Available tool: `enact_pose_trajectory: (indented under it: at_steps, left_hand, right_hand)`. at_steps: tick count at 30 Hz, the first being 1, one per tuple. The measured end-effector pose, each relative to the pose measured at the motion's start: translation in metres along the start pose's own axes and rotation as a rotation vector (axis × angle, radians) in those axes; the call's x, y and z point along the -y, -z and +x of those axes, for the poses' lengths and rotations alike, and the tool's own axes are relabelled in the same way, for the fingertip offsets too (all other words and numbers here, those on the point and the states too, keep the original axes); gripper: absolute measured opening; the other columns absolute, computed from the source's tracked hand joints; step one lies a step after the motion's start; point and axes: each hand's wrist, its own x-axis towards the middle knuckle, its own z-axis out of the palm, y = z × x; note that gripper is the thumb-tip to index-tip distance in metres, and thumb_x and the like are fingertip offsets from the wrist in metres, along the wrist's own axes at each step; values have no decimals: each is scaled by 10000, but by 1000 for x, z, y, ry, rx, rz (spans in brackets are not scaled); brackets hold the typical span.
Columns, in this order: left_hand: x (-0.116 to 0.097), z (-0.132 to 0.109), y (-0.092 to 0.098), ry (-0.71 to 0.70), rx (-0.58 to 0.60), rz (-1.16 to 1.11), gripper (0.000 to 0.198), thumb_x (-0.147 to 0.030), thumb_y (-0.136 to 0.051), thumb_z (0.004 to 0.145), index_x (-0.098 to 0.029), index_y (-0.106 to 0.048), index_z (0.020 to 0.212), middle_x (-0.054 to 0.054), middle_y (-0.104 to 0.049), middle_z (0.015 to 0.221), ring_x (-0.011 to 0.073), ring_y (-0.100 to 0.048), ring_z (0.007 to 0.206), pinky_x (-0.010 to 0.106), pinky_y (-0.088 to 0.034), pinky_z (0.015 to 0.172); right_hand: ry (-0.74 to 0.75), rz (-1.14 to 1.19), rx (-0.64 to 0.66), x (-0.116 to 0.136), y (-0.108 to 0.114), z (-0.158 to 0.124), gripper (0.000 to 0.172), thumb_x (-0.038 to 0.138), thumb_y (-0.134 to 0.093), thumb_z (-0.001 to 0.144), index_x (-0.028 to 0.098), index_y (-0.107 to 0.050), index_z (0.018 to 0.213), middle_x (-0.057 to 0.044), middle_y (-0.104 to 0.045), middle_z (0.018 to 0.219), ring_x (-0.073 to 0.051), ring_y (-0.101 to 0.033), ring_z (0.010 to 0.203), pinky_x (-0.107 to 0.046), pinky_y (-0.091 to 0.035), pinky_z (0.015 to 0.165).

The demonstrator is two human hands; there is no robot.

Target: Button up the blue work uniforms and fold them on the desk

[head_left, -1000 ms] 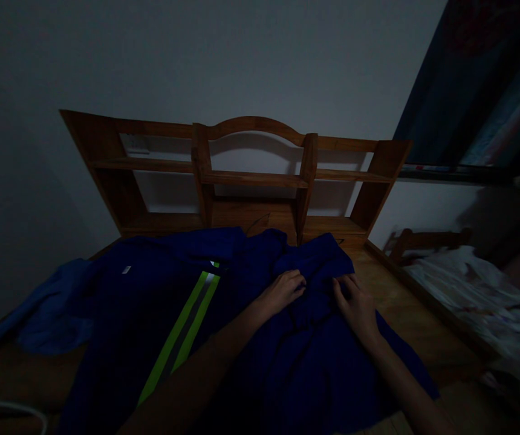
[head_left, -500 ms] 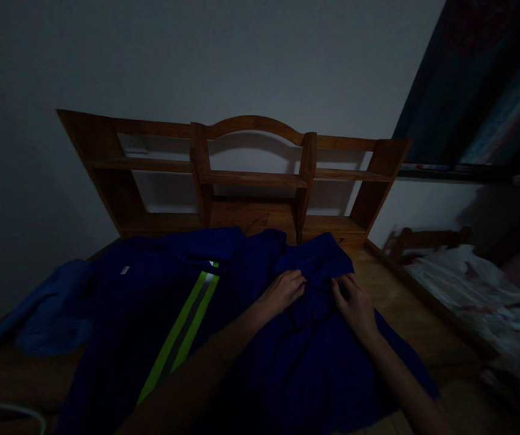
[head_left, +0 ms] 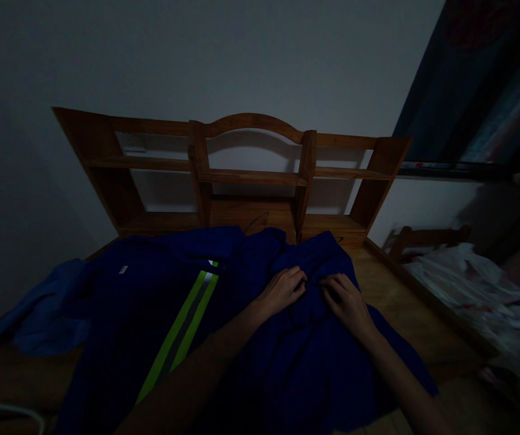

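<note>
A dark blue work jacket [head_left: 242,338] with a yellow-green and grey reflective stripe [head_left: 181,332] lies spread over a wooden desk [head_left: 405,314]. My left hand [head_left: 282,291] rests on a bunched fold of the jacket's cloth near its right side, with the fingers curled and pinching the fabric. My right hand [head_left: 347,305] is close beside it, a little to the right, its fingers also bent down into the same cloth. The two hands are almost touching. The room is dim.
A wooden shelf unit [head_left: 246,175] stands at the back of the desk against a pale wall. To the right, lower down, lie crumpled white sheets or bags [head_left: 473,284] by a small wooden rail. A white cable [head_left: 10,411] curves at the bottom left.
My right hand has shifted a little to the left, closer to my left hand, gathering the cloth between them. The view has barely moved.
</note>
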Motion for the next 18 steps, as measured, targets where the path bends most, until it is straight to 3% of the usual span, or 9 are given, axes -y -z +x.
enact_pose_trajectory:
  at_steps: [11, 18]
  left_hand:
    - [1, 1, 7, -157, 115, 9, 202, -258, -439, 909, -210, -590, 1035, 10, -621, 930, 134, -564, 890, 274, -371, 809]
    - [-3, 1, 12, -212, 160, 32, 216, -267, -432, 914, -203, -579, 1058, 23, -614, 933, 142, -558, 893, 276, -373, 819]
  right_hand:
    - [-58, -28, -77, -4, 2, 0, 205, 203, -430, 907, 220, -576, 1050, -69, -590, 973, -210, -540, 926, -355, -435, 815]
    - [-119, -80, -90, -4, 1, -1, 159, 258, -450, 907, 206, -595, 944, -58, -597, 854, -209, -541, 846, -349, -425, 771]
